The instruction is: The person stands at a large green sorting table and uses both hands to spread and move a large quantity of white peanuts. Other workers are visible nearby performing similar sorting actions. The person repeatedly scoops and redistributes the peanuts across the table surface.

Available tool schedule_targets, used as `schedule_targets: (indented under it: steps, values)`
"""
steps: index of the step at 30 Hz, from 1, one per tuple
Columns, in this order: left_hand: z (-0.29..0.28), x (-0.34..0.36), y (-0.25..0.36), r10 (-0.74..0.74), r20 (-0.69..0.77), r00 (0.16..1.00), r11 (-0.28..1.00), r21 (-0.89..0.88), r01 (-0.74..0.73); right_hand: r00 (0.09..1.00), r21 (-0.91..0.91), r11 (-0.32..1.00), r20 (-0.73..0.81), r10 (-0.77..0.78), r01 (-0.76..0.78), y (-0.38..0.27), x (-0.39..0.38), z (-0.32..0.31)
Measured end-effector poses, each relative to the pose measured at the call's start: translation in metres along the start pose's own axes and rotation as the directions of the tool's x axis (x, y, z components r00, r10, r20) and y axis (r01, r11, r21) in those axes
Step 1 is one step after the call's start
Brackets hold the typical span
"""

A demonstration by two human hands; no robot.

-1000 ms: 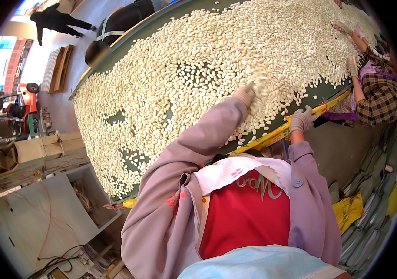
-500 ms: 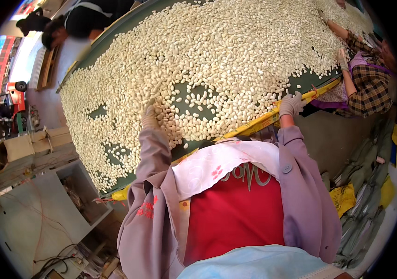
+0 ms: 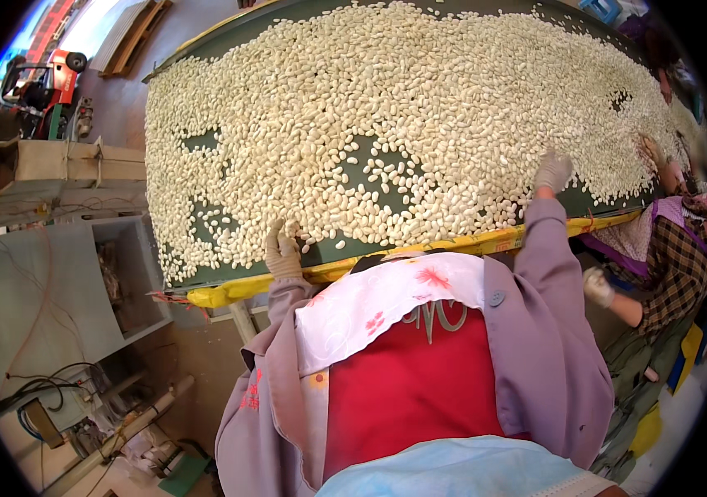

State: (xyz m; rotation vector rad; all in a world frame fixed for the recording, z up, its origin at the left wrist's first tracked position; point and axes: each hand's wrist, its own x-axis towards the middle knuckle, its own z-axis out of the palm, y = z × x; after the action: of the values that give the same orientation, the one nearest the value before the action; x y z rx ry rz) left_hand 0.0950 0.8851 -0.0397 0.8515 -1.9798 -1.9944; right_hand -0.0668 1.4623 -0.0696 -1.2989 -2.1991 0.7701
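White beans (image 3: pixel 287 124) lie thickly over a long dark green belt (image 3: pixel 360 176), with green showing through in several gaps. My left hand (image 3: pixel 284 253), in a pale knit glove, rests at the belt's near edge beside the beans, its fingers slightly bent and apart. Farther right, my gloved right hand (image 3: pixel 553 172) reaches over the yellow edging (image 3: pixel 453 246) and touches the beans. Its fingers are a little blurred but look outstretched, with nothing visibly held.
At right, a co-worker in a plaid sleeve (image 3: pixel 675 265) has one gloved hand (image 3: pixel 598 287) off the belt. A grey metal cabinet (image 3: pixel 47 290) and cables stand at left. A red vehicle (image 3: pixel 62 79) and wooden pallet (image 3: pixel 134 37) are farther back.
My right hand has left the yellow edging and moved forward onto the beans. My left hand has drawn back to the near edge. The co-worker's gloved hand has come off the belt.
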Motion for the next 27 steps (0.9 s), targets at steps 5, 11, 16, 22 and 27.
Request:
schedule_targets:
  steps: [5, 11, 16, 22, 27]
  values:
    - [0.008, 0.004, -0.028, 0.194, 0.034, 0.98, 0.968, 0.156, -0.197, 0.734, -0.03, 0.762, 0.299, -0.61, 0.646, -0.115, -0.094, 0.06]
    - [0.031, -0.011, -0.019, 0.102, 0.015, 0.995, 0.99, 0.094, -0.103, 0.025, 0.505, 0.553, 0.723, -0.69, 0.663, -0.168, -0.232, 0.048]
    - [0.052, -0.021, -0.01, 0.129, 0.018, 0.991, 0.964, 0.231, -0.13, -0.112, 0.591, 0.47, 0.691, -0.714, 0.655, -0.119, -0.187, -0.02]
    - [0.071, -0.037, 0.0, -0.03, 0.069, 0.997, 0.999, -0.017, 0.031, 0.554, -0.245, 0.77, 0.816, -0.165, 0.59, -0.029, -0.07, -0.073]
    - [0.081, -0.036, -0.02, -0.03, 0.052, 0.998, 0.988, 0.152, 0.022, 0.419, -0.104, 0.876, 0.901, -0.117, 0.47, -0.029, -0.135, -0.052]
